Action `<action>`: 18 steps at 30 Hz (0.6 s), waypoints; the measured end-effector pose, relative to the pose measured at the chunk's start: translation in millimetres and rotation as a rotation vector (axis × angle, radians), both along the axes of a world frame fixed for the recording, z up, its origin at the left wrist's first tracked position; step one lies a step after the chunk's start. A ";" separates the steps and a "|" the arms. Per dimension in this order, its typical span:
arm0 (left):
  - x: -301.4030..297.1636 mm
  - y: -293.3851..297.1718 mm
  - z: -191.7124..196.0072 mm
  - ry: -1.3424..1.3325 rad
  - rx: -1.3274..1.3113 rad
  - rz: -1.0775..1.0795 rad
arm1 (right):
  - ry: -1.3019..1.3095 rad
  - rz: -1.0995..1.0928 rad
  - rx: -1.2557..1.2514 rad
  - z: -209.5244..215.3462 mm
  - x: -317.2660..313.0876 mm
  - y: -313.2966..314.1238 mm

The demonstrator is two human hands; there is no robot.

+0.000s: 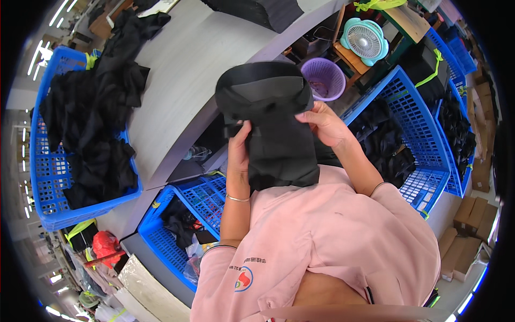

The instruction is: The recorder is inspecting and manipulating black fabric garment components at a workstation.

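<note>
In front of my chest I hold up a black fabric piece point(281, 142), with a broad looped band at its far end and a flat panel hanging toward my body. My left hand point(239, 145) grips its left edge, thumb on top, where a short black strap sticks out. At the right edge, just below the loop, my right hand point(323, 122) pinches the cloth between thumb and fingers. The fingers of both hands are partly hidden behind the cloth. The exact kind of article cannot be told.
A grey table point(182, 59) runs along the left and far side. Blue crates point(53, 214) with black cloth stand at the left; another blue crate point(424, 139) is at the right. A purple basket point(324, 80) and a turquoise fan point(365, 42) stand beyond my right hand.
</note>
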State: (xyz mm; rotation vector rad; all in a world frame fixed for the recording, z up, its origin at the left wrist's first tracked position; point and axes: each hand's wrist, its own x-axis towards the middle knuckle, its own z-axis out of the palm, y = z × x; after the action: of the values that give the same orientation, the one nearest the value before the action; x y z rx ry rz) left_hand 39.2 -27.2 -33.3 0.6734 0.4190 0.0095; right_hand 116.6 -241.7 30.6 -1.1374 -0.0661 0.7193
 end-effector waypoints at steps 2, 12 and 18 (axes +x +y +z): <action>1.8 -8.2 -4.3 -0.092 0.023 -0.042 | 0.114 0.147 0.243 5.9 -4.3 -2.0; -9.7 -31.9 14.9 -0.062 0.515 -0.007 | -0.962 -0.470 -0.586 -6.0 -30.8 -2.9; -17.7 -46.9 33.0 0.011 0.793 0.035 | -1.033 -0.451 -0.686 -9.7 -36.5 -9.1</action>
State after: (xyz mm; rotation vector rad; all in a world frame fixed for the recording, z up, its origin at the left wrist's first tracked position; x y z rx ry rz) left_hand 21.4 -74.1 -0.2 1.4468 0.4353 0.2139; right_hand 80.0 -250.9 21.0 -2.0066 -0.4412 -0.3468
